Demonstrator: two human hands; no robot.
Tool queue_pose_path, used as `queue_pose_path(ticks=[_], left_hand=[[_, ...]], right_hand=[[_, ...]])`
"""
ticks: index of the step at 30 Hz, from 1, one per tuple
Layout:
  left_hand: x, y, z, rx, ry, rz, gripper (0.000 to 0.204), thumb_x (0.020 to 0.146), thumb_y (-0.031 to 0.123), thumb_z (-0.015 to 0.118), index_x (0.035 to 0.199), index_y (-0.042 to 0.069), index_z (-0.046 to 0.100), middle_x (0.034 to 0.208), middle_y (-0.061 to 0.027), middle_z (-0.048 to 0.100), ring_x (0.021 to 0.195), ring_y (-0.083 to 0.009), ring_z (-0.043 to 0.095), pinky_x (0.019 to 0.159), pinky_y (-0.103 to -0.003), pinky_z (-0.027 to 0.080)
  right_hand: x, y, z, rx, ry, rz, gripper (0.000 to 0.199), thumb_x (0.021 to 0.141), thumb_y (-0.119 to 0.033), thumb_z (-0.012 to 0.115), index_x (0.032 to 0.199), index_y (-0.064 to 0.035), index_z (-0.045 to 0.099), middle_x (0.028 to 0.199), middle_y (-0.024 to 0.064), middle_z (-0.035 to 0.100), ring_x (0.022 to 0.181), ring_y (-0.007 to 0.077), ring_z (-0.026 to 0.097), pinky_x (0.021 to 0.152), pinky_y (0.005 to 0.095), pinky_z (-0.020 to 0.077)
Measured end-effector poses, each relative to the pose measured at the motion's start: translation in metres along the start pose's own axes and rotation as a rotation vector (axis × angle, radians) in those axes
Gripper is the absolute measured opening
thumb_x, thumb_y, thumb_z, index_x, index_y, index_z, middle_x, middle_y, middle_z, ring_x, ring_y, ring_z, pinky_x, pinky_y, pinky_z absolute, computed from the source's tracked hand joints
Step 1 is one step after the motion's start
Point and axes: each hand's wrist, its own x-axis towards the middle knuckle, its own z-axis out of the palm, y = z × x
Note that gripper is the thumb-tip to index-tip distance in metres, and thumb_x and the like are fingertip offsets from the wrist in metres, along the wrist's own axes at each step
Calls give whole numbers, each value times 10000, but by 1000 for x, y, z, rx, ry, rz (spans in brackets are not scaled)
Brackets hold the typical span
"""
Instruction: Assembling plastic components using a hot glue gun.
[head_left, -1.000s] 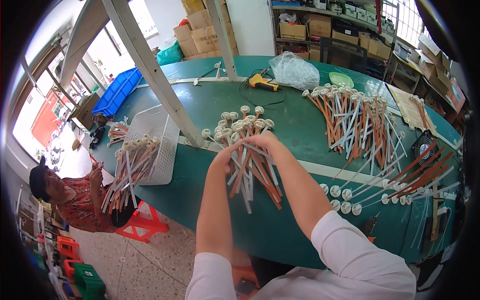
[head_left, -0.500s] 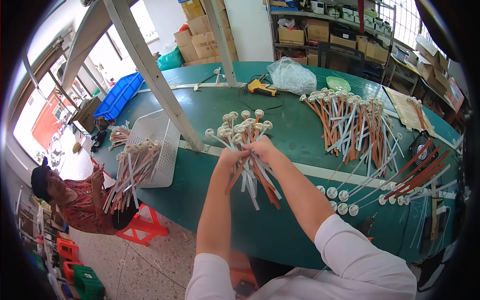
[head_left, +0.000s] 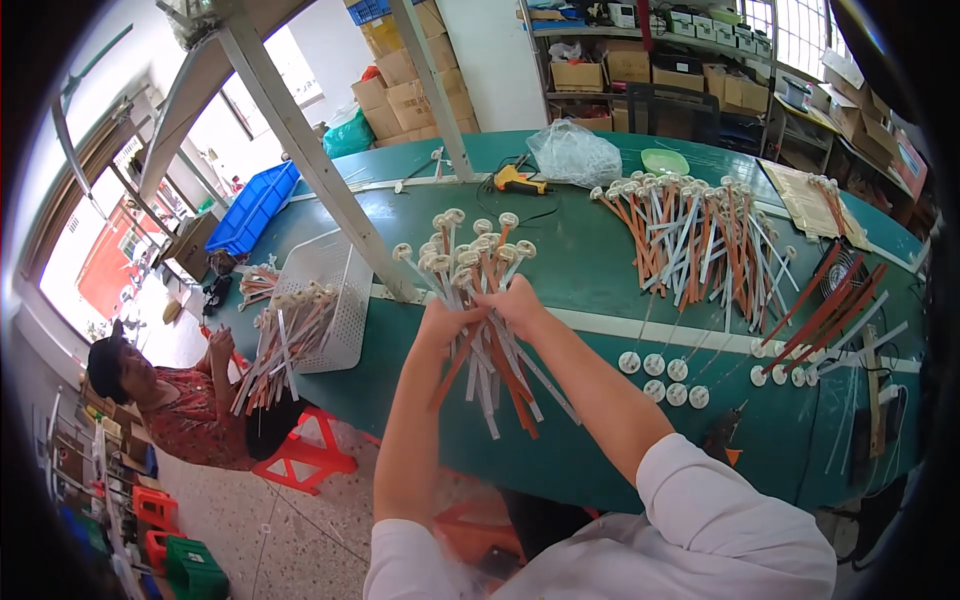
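Observation:
Both of my hands grip one bundle of strips (head_left: 487,375), white and orange-brown, each ending in a round white disc. The disc heads (head_left: 466,262) cluster at the top, while the loose tails fan out toward me below the fingers. My left hand (head_left: 446,324) is wrapped round the bundle's left side. Close beside it, my right hand (head_left: 516,304) holds the right side, its fingers touching the strips near the left hand's. Where the fingers meet the strips is partly hidden. The bundle is held over the green table (head_left: 590,475).
A large pile of similar strips (head_left: 690,235) lies at right, with separate discs (head_left: 676,370) nearer. A white basket (head_left: 350,300) of strips stands left, by a metal post (head_left: 325,150) and a seated person (head_left: 200,400). Farther back are a yellow glue gun (head_left: 520,181) and a plastic bag (head_left: 575,153).
The whole view has shifted and turned slightly. My hands keep hold of the bundle; its disc heads sit a little farther left in the picture, and the tails spread somewhat differently.

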Motion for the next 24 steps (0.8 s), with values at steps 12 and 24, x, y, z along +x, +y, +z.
queue_pose_path(ticks=[12,24], left_hand=[[-109,11,30,143,210,362,351,755,39,774,1075,5,633,959,-55,693,807,-148,656,710,-302,521],[-124,21,27,150,215,668,380,744,1,767,1093,-10,615,966,-72,697,842,-156,669,750,-304,538]], right_hand=[[-92,-41,-7,172,-257,-233,706,704,-77,839,1280,-7,438,1183,148,607,1021,239,631,870,370,514],[-97,-88,-9,26,-468,-464,637,619,-42,860,1194,-9,590,1121,94,659,1028,191,622,871,361,508]])
